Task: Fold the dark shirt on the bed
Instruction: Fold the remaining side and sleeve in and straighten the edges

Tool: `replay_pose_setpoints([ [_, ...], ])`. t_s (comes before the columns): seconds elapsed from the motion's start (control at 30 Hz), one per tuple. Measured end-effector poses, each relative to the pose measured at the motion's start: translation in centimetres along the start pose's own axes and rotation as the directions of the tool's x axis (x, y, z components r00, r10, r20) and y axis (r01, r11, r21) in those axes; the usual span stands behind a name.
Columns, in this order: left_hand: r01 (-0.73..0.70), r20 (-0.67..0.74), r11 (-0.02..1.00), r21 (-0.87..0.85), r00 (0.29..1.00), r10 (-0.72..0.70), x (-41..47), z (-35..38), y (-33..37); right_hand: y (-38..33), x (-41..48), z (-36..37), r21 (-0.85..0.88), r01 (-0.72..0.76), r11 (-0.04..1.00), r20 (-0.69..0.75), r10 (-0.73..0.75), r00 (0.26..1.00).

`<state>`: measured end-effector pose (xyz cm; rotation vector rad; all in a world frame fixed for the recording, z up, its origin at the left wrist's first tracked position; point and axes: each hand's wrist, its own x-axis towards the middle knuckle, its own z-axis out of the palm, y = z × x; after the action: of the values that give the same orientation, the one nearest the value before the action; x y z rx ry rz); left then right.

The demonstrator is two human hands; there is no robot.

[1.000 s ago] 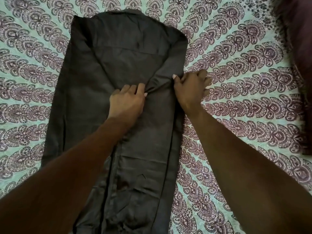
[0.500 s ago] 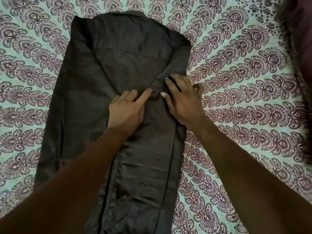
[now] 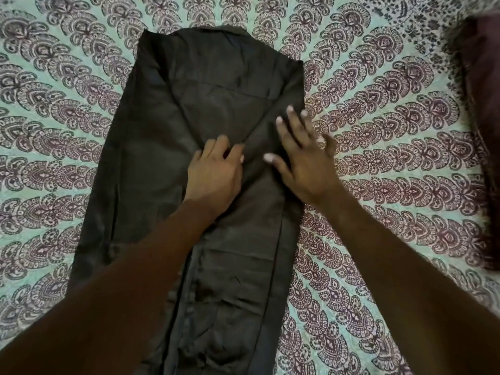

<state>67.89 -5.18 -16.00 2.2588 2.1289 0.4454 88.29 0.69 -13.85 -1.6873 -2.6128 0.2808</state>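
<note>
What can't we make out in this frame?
- Head view: shirt hem cut off by the bottom edge and covered by both forearms.
- Fabric beneath the left hand and right hand: hidden by the palms.
- Dark maroon thing at the right edge: blurred and cut off, can't identify.
- Shirt's front, buttons: not visible.

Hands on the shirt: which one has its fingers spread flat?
The right hand, near the shirt's right edge, fingers splayed. The left hand keeps its fingers together.

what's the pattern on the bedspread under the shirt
Head view: the bedspread is pale green with fanned rows of maroon paisley-like motifs.
</note>
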Motion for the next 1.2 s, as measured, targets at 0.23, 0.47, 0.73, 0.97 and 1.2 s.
replay_pose_setpoints([
  [0.23, -0.223, 0.284, 0.966, 0.133, 0.942, 0.178, -6.4, -1.6, 0.3, -0.9, -6.5, 2.7, -0.026, -0.187, 0.982, 0.066, 0.188, 0.980],
  [0.47, -0.213, 0.348, 0.970, 0.118, 0.924, 0.160, -11.8, -3.4, 0.6, -3.5, -10.1, 2.4, -0.024, -0.197, 0.980, 0.099, 0.199, 0.975],
  [0.73, -0.103, 0.414, 0.994, 0.043, 0.907, 0.076, -22.9, -6.3, 1.1, -7.1, -18.5, 3.0, 0.007, -0.224, 0.975, 0.167, 0.220, 0.961],
  [0.97, -0.041, 0.432, 0.999, 0.001, 0.901, 0.037, -30.8, -7.6, 1.7, -11.7, -26.4, 4.5, -0.003, -0.087, 0.996, 0.152, 0.086, 0.985],
  [1.2, 0.115, 0.429, 0.993, -0.032, 0.899, -0.090, -34.9, -9.5, 0.8, -16.9, -32.6, 5.5, -0.008, -0.100, 0.995, 0.188, 0.100, 0.977],
])
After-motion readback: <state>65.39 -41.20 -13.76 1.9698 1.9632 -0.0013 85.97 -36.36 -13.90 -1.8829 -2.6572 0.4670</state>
